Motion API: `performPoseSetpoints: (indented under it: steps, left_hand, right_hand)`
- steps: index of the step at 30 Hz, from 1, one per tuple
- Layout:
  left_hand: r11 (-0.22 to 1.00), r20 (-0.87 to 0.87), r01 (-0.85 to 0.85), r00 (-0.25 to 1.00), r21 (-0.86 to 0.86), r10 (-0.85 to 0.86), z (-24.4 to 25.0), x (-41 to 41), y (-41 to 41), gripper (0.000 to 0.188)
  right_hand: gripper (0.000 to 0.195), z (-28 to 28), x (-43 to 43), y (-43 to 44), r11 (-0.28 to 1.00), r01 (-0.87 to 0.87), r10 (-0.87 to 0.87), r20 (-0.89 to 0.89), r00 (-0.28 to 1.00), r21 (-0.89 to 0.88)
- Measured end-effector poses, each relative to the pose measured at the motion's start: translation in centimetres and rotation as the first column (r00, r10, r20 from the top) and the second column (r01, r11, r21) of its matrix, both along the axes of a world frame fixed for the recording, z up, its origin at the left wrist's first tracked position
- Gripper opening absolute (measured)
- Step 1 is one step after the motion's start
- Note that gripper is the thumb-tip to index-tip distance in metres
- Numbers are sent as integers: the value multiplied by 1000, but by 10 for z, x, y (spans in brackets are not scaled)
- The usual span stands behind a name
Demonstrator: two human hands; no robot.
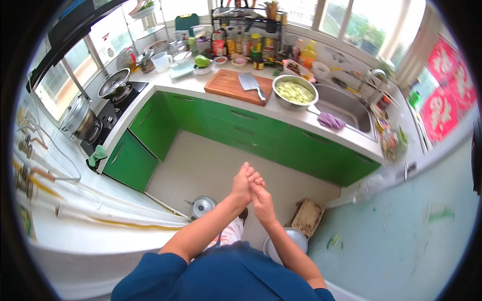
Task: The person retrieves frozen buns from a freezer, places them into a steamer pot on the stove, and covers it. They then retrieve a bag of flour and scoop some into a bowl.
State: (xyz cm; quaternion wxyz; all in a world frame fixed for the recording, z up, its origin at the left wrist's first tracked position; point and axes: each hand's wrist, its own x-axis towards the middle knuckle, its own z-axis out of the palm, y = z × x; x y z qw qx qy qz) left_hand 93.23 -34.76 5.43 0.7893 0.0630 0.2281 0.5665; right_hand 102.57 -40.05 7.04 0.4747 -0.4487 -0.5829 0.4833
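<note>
In front of my body, above the floor, my left hand [243,185] and my right hand [263,202] are pressed together. The fingers of my left hand are curled, and those of my right hand meet them; how they interlock is partly hidden. No object shows in either hand. Beyond them, on the counter, a cleaver [249,82] lies flat on a wooden cutting board [222,83]. To the board's right stands a metal bowl [278,98] full of pale green shredded vegetable [295,92].
A purple cloth [331,120] lies at the front of the sink [348,107]. On the left, a wok [114,83] and a pot [78,117] sit on the gas stove [109,118]. A kettle [202,207] stands on the floor near a large metal pot lid [295,240].
</note>
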Motion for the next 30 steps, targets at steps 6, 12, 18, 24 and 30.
performPoseSetpoints:
  steps: [6, 12, 18, 24, 30]
  left_hand:
    - [989, -260, -118, 961, -83, 93, 39, -54, 134, 46]
    - [942, -318, -320, 908, -104, 274, 26, -112, 223, 46]
    - [860, -640, -503, 634, 85, 434, 9, -208, 286, 30]
    - [790, -910, -560, 144, 249, 388, -3, -336, 307, 35]
    - [606, -898, -785, 165, 130, 408, 3, -432, 280, 32]
  right_hand:
    - [27, -10, -61, 139, 984, -15, 17, -12, 1000, 179]
    - [28, -17, -115, 243, 978, -169, 178, -68, 982, 121]
    - [31, -5, -193, 353, 840, -511, 515, 27, 857, 181]
    - [29, -3, -287, 467, 515, -848, 704, 503, 501, 124]
    - [28, -15, -399, 535, 347, -933, 771, 539, 340, 92]
